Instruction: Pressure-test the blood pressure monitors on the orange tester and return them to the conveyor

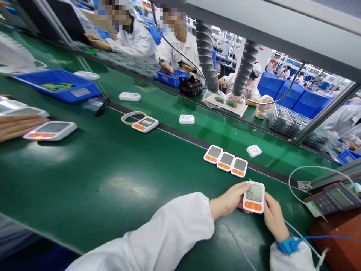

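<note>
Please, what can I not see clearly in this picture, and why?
All in the head view:
Held device: back faces away.
Left hand: some fingers hidden behind that device.
Reddish box: right end cut off by picture's edge.
Small parts in the blue tray: too blurred to identify.

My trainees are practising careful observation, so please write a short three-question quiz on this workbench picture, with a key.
1. Multiple choice: What colour is the wristband beside the camera wearer's right hand?
A) red
B) blue
C) yellow

2. True or false: The device in the camera wearer's left hand has a blank screen.

3. Count: How many orange-and-white devices make up the row near that left hand?

Key: 1. B. 2. False; digits show on it. 3. Three.
</note>
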### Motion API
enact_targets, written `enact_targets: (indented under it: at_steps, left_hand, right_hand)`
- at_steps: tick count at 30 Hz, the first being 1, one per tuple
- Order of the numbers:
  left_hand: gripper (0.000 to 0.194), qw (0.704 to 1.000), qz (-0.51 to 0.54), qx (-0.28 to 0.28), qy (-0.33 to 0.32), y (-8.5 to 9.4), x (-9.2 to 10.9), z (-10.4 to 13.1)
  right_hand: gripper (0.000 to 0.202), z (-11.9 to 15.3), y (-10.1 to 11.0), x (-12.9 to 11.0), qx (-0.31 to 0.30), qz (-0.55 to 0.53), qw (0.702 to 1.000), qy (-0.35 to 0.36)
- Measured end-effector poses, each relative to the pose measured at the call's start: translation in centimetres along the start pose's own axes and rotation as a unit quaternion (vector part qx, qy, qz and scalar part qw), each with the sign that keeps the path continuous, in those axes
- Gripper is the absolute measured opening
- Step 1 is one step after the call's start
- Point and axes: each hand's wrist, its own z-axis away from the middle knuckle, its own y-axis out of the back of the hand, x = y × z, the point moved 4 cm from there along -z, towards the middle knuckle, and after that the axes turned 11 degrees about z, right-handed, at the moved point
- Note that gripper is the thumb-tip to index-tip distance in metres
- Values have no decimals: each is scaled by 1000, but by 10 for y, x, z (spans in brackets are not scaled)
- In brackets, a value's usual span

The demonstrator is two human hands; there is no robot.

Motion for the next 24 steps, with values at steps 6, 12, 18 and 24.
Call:
enact_targets:
  at_steps: [6,12,18,24]
  left_hand:
    - [60,996,-71,-24,43,-5,5,6]
    - [68,993,-67,-72,58,-13,16,12]
    - [89,997,-38,-60,6,-4,16,5]
    - [101,996,-51,-52,-45,3,29,2]
  right_hand:
    - [34,1,-5,-6,-34,82,996,13]
    - [43,6,-3,-9,-12,162,987,12]
    - [54,2,11,-2,77,210,973,-46]
    - [62,-2,15,0,129,304,944,-21]
